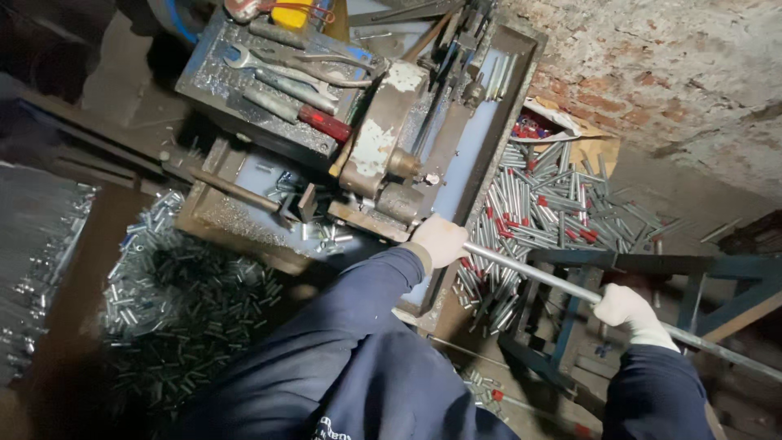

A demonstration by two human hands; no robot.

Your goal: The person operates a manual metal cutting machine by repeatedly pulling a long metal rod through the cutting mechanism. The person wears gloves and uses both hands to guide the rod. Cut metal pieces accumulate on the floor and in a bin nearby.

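1. at the machine's feed side, the left hand point(438, 240), gloved, is closed around a long metal tube point(538, 273) where it enters the cutting machine point(383, 147).
2. the right hand point(631, 312), also gloved, is clenched on the same tube further back; the tube runs on past it toward the lower right.
3. judged from this grip, feeding goes best with the tube kept straight between both hands, so that it does not bend or bind at the machine.
4. keep the left hand's fingers behind the entry point, clear of moving parts.
5. short cut pieces point(179, 301) lie heaped below the machine; longer cut tubes point(554, 204) lie by the brick wall point(676, 73).
6. wrenches point(285, 73) rest on the machine's top tray.
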